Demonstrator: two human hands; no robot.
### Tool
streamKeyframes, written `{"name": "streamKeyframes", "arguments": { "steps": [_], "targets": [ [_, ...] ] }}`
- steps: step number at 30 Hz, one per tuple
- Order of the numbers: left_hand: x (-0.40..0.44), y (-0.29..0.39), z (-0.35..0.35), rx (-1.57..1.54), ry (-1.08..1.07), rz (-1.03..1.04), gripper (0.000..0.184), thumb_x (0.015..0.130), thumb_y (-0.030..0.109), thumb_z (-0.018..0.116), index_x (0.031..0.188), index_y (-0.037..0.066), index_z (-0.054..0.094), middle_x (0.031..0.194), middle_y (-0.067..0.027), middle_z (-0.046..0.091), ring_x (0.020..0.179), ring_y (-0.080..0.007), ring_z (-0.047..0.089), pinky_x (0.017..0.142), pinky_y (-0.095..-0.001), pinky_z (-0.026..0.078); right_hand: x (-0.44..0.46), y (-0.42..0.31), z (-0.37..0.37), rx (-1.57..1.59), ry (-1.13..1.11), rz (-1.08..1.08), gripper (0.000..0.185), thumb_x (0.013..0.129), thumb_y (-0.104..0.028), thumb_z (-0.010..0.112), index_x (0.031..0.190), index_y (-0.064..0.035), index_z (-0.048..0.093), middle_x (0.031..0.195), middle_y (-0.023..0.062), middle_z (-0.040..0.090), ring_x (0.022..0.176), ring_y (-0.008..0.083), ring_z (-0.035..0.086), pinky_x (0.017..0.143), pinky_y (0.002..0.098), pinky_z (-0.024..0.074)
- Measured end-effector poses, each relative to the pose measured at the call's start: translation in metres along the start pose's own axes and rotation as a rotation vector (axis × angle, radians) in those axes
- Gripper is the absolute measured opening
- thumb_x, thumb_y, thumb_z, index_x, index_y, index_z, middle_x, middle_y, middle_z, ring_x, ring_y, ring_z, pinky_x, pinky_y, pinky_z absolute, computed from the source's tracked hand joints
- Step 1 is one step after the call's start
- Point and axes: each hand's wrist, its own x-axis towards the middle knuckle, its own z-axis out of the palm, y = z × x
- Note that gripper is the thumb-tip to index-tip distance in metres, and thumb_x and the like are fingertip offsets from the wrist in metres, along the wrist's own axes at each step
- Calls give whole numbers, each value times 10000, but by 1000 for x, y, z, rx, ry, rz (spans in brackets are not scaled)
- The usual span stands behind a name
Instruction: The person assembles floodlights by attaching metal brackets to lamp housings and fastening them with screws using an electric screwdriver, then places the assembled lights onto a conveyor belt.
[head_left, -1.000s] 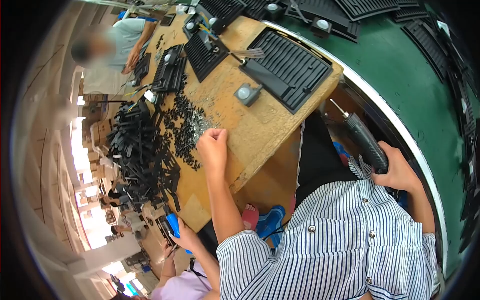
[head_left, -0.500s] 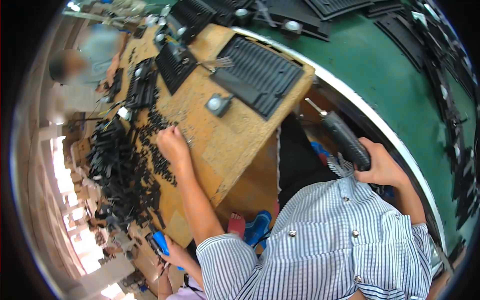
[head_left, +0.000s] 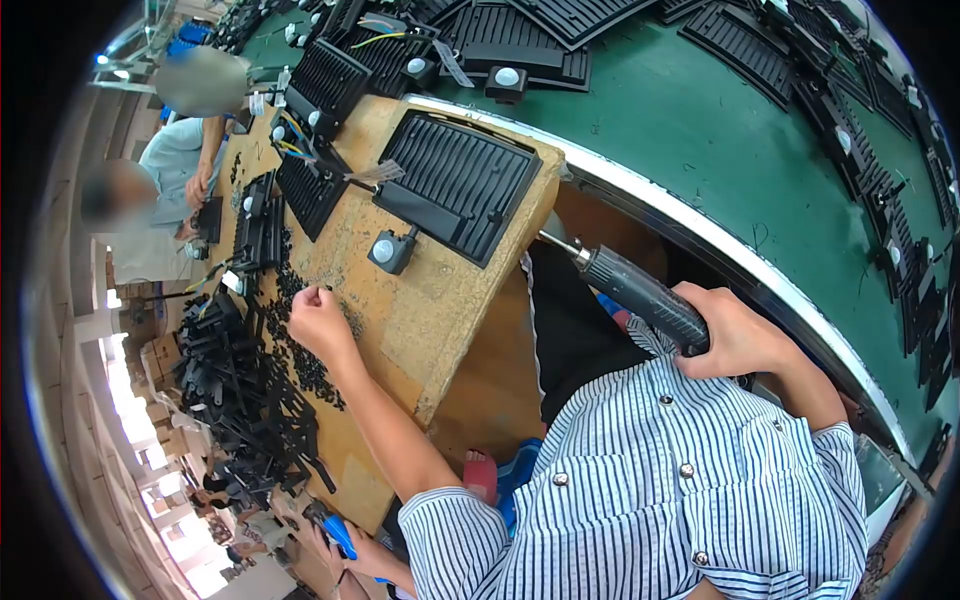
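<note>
My left hand [head_left: 322,325] is closed in a pinch over the small black parts [head_left: 305,372] and silvery screws on the wooden table [head_left: 425,320]. What its fingertips hold is too small to make out. My right hand [head_left: 735,335] is wrapped round a black power screwdriver [head_left: 640,293], whose bit points at the table's edge. A ribbed black housing [head_left: 460,180] lies at the table's near corner, with a sensor with a white dome [head_left: 390,252] beside it.
Black brackets [head_left: 225,375] are heaped at the table's left side. More ribbed housings [head_left: 740,50] lie on the green surface [head_left: 680,150] behind a white rail [head_left: 700,220]. Co-workers [head_left: 180,160] are at the far left, and another's hand holds a blue tool [head_left: 338,535] below.
The view has shifted, so the table appears further left. My left hand has moved further over the small black parts, still closed. The screwdriver in my right hand has tilted toward the table.
</note>
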Motion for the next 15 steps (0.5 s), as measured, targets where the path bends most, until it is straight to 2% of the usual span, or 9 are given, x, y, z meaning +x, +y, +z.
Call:
{"name": "streamKeyframes", "arguments": {
  "steps": [1, 4, 6, 8, 11, 15],
  "targets": [
    [-6, 11, -6, -107, -1, 7, 144, 776, 60, 632, 893, -7, 682, 786, -100, 682, 677, -174, 642, 645, -292, 500, -2, 1, 0, 1, -3, -3, 480, 596, -134, 679, 1016, 49, 535, 785, 161, 608, 672, 237, 615, 674, 312, 498],
    [-38, 81, -43, -771, -268, -143, 143, 816, 32, 627, 943, -15, 674, 823, -49, 668, 738, -101, 607, 685, -228, 479, -6, 4, 1, 23, 2, -2, 491, 597, -132, 684, 1028, 51, 536, 815, 173, 622, 686, 242, 626, 689, 312, 504],
    [-61, 121, -62, -1045, -599, -114, 145, 846, 6, 602, 977, -21, 659, 858, -33, 649, 792, -75, 578, 717, -201, 457, -6, 4, 1, -2, -15, -16, 490, 603, -124, 684, 1036, 51, 537, 819, 173, 625, 695, 243, 630, 693, 311, 506],
    [-78, 144, -57, -1149, -845, -52, 149, 853, 12, 597, 986, -20, 655, 846, -35, 651, 782, -67, 574, 693, -193, 448, -5, 2, 1, -21, -38, -50, 490, 617, -118, 678, 1049, 59, 528, 813, 183, 623, 697, 252, 633, 687, 316, 509],
    [-88, 155, -40, -1296, -1052, -99, 142, 859, 18, 592, 980, -20, 656, 841, -33, 654, 757, -56, 565, 663, -186, 435, -6, -2, 0, -40, -68, -88, 498, 637, -111, 666, 1071, 76, 506, 799, 204, 616, 690, 272, 634, 674, 328, 513],
    [-88, 161, -36, -1294, -1081, -41, 148, 866, 28, 590, 990, -29, 649, 834, -40, 658, 740, -54, 560, 653, -183, 427, -8, -7, -2, -55, -73, -56, 517, 637, -108, 666, 1089, 81, 502, 806, 216, 621, 692, 286, 638, 677, 337, 516]
  ]
}}
